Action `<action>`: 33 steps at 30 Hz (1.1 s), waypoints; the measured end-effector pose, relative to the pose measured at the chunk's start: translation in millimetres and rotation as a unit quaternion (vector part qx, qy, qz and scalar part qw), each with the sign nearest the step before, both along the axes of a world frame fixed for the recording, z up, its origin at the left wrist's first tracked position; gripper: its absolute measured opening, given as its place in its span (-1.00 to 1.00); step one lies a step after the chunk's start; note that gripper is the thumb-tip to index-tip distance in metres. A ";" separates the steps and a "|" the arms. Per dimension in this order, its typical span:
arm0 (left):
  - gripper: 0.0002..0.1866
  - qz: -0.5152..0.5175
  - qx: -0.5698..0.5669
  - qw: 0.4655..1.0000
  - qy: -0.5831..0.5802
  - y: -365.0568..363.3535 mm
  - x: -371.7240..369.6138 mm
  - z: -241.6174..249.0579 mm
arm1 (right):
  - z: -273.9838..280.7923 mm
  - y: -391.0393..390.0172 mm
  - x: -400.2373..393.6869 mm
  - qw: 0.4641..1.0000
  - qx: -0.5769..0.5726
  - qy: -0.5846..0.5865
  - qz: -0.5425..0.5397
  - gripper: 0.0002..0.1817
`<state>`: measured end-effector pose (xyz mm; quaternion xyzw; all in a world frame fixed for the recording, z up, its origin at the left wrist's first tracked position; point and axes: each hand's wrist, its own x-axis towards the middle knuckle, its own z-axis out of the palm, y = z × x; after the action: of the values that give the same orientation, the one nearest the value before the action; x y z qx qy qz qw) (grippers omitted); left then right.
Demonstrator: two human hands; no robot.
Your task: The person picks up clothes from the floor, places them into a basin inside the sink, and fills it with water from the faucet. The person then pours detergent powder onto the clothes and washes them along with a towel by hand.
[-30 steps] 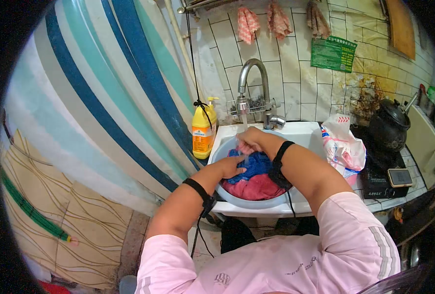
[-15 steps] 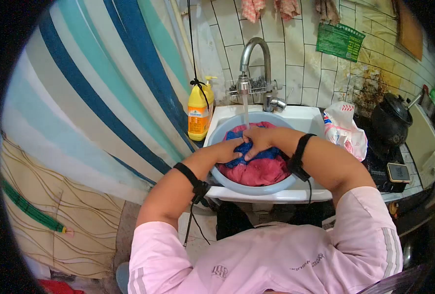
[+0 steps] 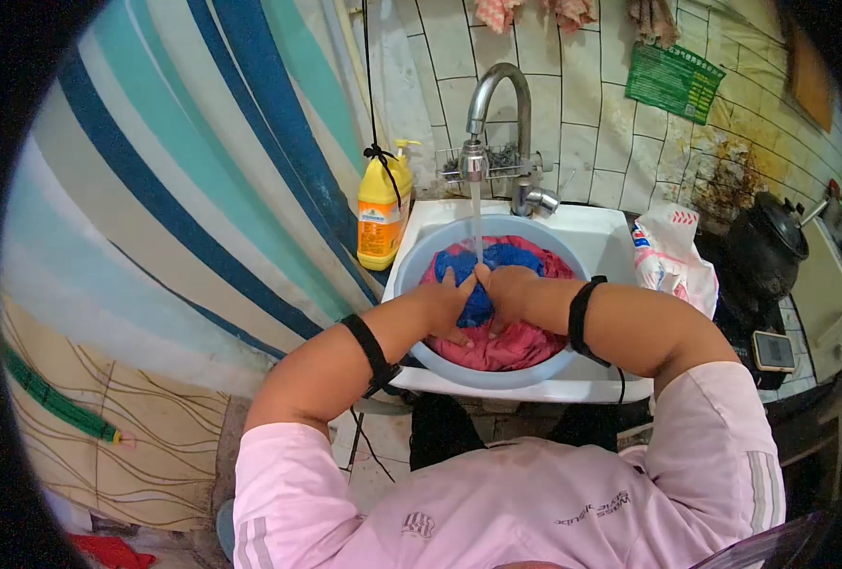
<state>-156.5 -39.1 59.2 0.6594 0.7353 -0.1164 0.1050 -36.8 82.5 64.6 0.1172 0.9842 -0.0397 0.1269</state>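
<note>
A bundle of wet cloth, pinkish red [image 3: 521, 349] with a blue part [image 3: 516, 254], lies in a light blue basin [image 3: 410, 264]. My left hand [image 3: 446, 307] grips the cloth from the left, thumb and fingers curled into it. From the right, my right hand [image 3: 509, 290] grips the blue part near the middle. The two hands almost meet, with bunched blue cloth between them. Water runs from the faucet [image 3: 525, 104] onto the cloth beside my fingertips. Some of my fingers are hidden in the folds.
The basin stands in a white sink [image 3: 606, 232]. A yellow pump bottle [image 3: 383, 213] is at its left, by a striped curtain [image 3: 184, 190]. To the right are a white plastic bag [image 3: 672, 256], a black pot [image 3: 767, 245] and a phone [image 3: 774, 352].
Both hands have shifted slightly toward me and drawn the cloth together. More of the blue part shows behind them. The camera view has shifted a little.
</note>
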 end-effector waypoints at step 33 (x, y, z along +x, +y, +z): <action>-0.23 -0.015 -0.235 0.971 -0.032 1.9 37.5 11.5 | -43.8 72.3 57.2 0.999 -0.006 -0.012 -0.035 -0.27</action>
<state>-119.0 -37.3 70.7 0.6309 0.6733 -0.2663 0.2789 20.4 154.8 20.8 0.1518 0.9776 -0.0489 0.1375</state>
